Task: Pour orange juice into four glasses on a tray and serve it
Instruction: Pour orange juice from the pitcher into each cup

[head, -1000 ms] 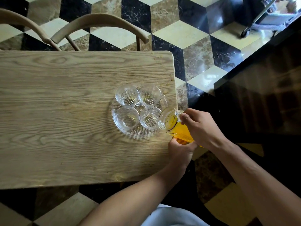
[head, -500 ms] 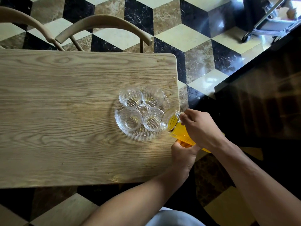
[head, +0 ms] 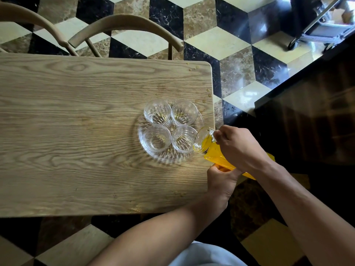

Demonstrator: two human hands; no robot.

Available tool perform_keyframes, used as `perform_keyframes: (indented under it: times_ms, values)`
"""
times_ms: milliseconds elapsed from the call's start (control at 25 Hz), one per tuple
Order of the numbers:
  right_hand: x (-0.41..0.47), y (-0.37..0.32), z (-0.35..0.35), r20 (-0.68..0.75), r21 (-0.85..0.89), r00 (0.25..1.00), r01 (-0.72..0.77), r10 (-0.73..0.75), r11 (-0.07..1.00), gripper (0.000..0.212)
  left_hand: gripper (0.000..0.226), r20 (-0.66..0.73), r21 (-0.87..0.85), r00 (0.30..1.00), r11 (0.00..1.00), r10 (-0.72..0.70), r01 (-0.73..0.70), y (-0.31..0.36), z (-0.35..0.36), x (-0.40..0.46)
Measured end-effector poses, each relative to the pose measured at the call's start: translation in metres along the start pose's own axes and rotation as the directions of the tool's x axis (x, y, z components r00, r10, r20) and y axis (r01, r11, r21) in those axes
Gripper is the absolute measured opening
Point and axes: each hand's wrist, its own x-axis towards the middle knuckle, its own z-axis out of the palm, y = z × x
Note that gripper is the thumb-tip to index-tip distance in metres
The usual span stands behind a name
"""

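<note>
Several clear ribbed glasses stand on a round glass tray (head: 144,148) near the right end of the wooden table (head: 76,131). All look empty, among them the near-right glass (head: 182,139) and the far-left glass (head: 157,111). A glass jug of orange juice (head: 211,150) is tilted, its mouth at the rim of the near-right glass. My right hand (head: 240,146) grips the jug from above near its neck. My left hand (head: 221,179) holds the jug's underside from below.
Two curved wooden chair backs (head: 124,24) stand at the table's far side. Small juice drops lie near the table's right edge (head: 208,91). A wheeled cart (head: 317,29) is at the far right, and a dark counter (head: 307,112) is on the right.
The jug has tipped a little more toward the near-right glass, its mouth now at the glass rim. Both hands have kept their hold.
</note>
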Motion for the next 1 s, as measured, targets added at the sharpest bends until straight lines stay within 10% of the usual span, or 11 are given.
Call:
perform_keyframes:
  times_ms: [1000]
  values:
    - [0.0072, -0.009, 0.001, 0.003, -0.116, 1.0, 0.004, -0.003, 0.993, 0.042, 0.028, 0.079, -0.028, 0.997, 1.0, 0.013, -0.011, 0.0016, -0.0023, -0.0065]
